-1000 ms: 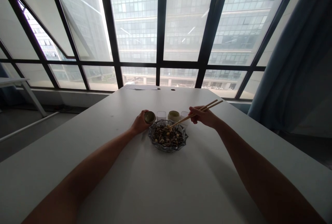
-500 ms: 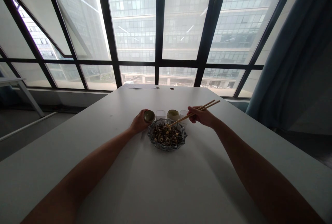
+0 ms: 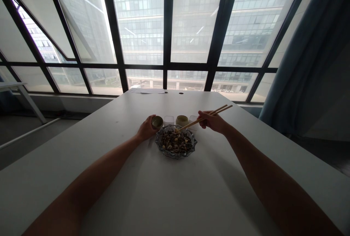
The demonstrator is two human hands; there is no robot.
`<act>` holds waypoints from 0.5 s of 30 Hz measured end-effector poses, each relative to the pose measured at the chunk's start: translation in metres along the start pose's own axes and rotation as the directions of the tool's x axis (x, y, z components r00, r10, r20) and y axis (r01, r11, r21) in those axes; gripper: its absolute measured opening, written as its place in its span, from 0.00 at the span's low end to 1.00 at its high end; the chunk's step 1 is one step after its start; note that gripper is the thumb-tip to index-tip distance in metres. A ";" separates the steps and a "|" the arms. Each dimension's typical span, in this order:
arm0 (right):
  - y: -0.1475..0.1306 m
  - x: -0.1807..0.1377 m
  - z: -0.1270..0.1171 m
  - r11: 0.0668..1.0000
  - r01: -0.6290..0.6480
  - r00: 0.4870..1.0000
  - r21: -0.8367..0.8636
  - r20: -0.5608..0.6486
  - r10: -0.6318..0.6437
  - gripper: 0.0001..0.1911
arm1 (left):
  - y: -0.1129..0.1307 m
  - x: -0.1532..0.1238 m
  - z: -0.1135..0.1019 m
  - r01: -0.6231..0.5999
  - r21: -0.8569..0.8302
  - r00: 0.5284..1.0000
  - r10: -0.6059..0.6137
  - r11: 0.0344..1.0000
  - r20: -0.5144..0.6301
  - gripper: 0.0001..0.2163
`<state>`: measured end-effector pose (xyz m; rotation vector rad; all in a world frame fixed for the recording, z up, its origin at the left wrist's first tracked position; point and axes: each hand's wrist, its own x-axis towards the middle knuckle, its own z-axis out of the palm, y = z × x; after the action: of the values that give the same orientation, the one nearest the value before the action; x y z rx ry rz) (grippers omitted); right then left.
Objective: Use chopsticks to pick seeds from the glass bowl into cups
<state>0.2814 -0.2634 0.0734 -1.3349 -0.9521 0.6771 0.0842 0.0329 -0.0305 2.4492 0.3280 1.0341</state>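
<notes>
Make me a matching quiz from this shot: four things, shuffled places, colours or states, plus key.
Things:
1. Chopsticks
2. Tilted cup
3. Bowl
4. Curtain

Matches:
A. Blue
B. In the left hand
C. Holds seeds
D. In the right hand

Pairs: 1-D, 2-B, 3-C, 4-A

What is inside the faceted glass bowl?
Dark striped seeds, probably sunflower, with a few pale round pieces among them. The chopsticks reach over the far rim to the seeds; whether they grip anything is too small to tell. Whatever lies beneath the top layer is covered.
</notes>
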 end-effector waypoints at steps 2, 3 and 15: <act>0.001 0.003 0.000 0.999 -0.036 0.997 0.035 -0.072 0.038 0.22 | 0.000 0.000 0.000 -0.002 0.004 1.000 0.002 1.000 -0.001 0.33; 0.001 0.005 -0.001 0.996 -0.066 0.991 0.061 -0.115 0.073 0.21 | 0.001 0.000 0.000 -0.002 0.005 1.000 0.002 1.000 -0.001 0.33; -0.015 0.002 0.005 0.895 -0.272 0.906 0.353 -0.220 0.362 0.15 | 0.003 0.000 0.000 0.010 0.013 1.000 -0.010 1.000 0.008 0.34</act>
<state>0.2768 -0.2612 0.0883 -1.2678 -0.3739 0.8265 0.0841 0.0299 -0.0288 2.4599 0.3448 1.0211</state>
